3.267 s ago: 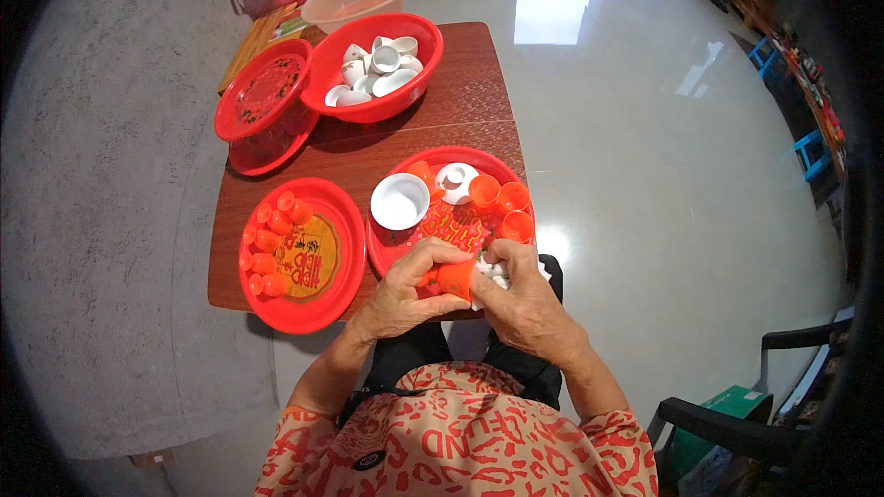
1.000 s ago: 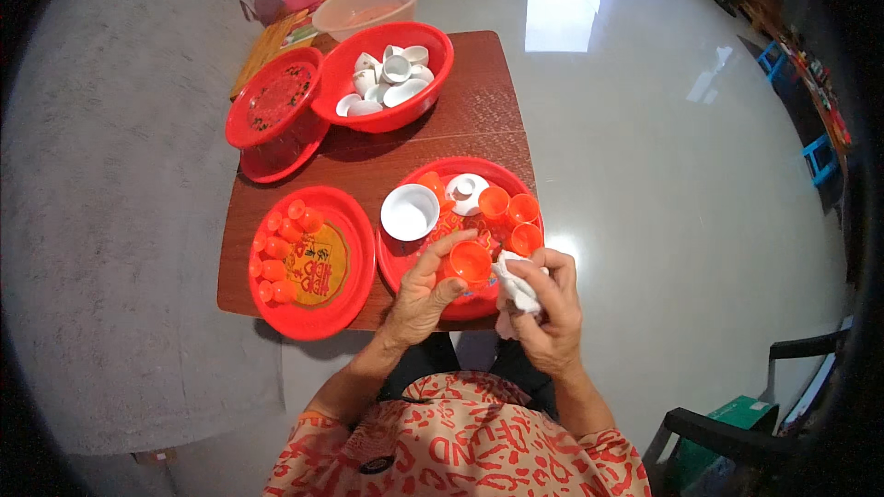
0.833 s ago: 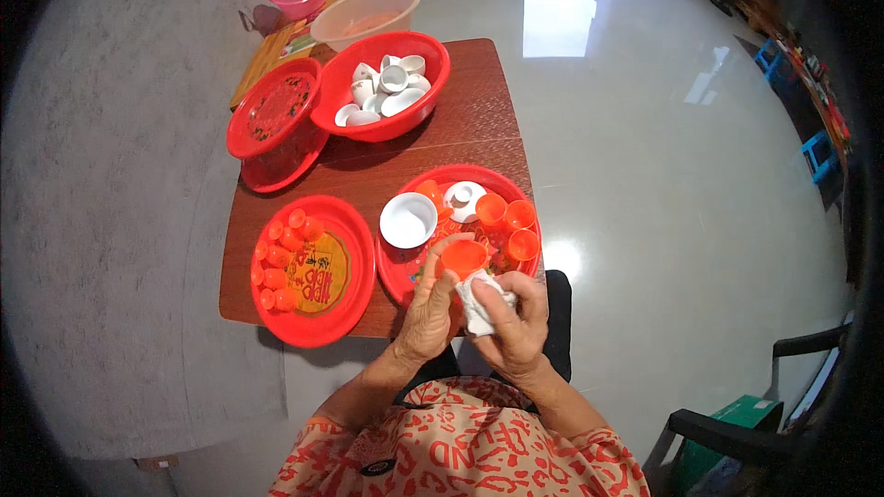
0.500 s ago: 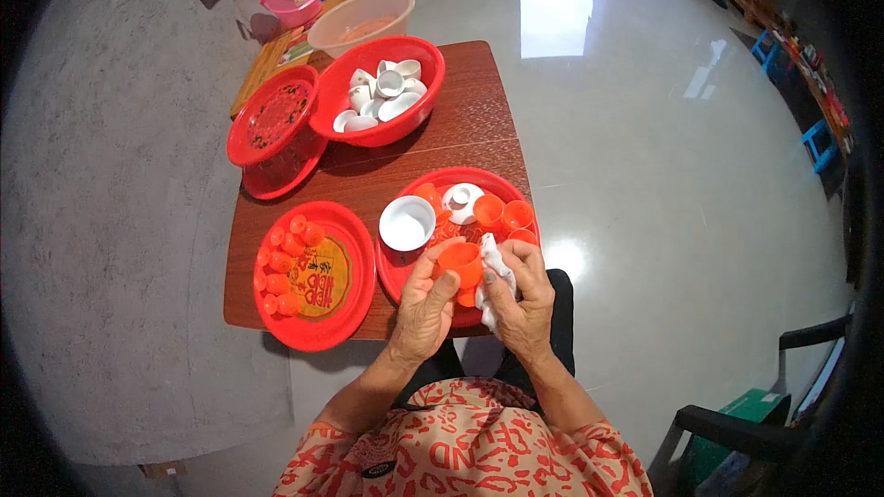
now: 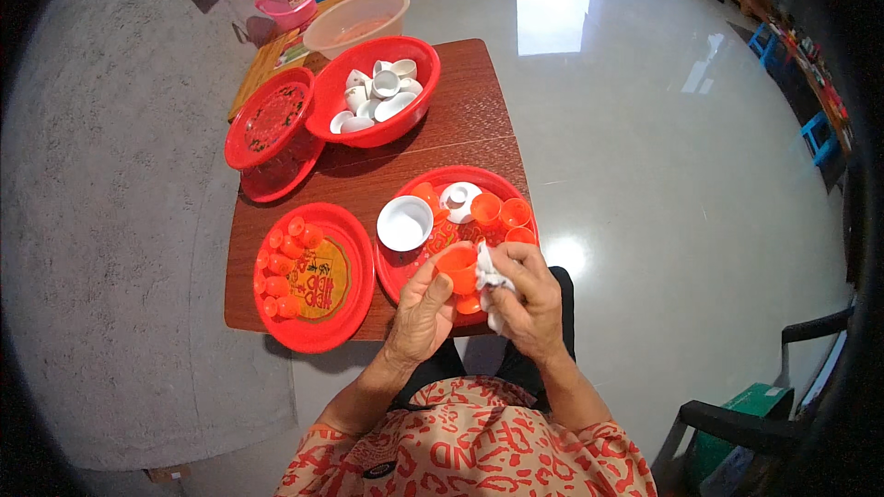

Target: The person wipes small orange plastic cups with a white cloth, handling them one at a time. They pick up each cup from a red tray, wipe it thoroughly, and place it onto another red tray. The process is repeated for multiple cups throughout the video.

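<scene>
Here, just below the middle of the frame, the left hand (image 5: pixel 422 306) curls round an orange cup (image 5: pixel 458 273), and the right hand (image 5: pixel 529 306) bunches a white cloth (image 5: pixel 494 276) against its side! Just beyond, a red tray (image 5: pixel 388 267) carries a white bowl (image 5: pixel 405 224) and lid (image 5: pixel 460 202); left of it, a red plate (image 5: pixel 363 278) bears more orange cups (image 5: pixel 278 286). Up the tabletop (image 5: pixel 460 124), upper left, a red basin (image 5: pixel 368 136) brims with white cups (image 5: pixel 386 85).
</scene>
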Motion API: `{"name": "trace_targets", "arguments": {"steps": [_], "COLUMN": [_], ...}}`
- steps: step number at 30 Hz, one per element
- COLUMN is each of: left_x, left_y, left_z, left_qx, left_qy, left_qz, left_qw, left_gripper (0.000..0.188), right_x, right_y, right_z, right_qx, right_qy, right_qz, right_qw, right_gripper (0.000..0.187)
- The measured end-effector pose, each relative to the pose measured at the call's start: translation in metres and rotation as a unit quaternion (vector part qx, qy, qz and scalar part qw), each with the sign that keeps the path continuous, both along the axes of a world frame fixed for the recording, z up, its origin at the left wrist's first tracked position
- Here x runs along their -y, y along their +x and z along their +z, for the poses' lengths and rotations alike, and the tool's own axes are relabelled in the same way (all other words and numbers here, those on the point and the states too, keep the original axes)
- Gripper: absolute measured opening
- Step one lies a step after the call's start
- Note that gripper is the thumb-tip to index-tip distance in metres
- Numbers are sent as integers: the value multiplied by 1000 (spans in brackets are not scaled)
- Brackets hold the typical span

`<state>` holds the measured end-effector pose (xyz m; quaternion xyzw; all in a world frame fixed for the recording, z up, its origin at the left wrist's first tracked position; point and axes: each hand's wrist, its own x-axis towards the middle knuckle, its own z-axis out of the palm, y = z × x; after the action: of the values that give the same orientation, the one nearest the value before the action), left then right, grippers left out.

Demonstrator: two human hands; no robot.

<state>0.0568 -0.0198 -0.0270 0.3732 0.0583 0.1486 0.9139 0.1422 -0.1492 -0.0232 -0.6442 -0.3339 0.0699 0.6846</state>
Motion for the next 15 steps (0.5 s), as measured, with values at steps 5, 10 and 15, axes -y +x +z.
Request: {"name": "trace_targets", "arguments": {"steps": [5, 10, 15], "left_x": [4, -10, -14], "left_y": [4, -3, -4], "left_z": [-1, -24, -10], "left_qx": [9, 30, -10], "left_qy": [7, 62, 89], "left_qz": [47, 20, -10], "left_qw": [999, 997, 996], "left_gripper": [39, 24, 14], "right_x": [2, 2, 9], "right_y": [9, -2, 15], "right_z": [3, 16, 7], "right_qx": [164, 331, 176], "right_qy": [-46, -77, -68], "right_qz": [-27, -49, 0], "right_qw": [985, 939, 982], "right_gripper": [46, 53, 43]}}
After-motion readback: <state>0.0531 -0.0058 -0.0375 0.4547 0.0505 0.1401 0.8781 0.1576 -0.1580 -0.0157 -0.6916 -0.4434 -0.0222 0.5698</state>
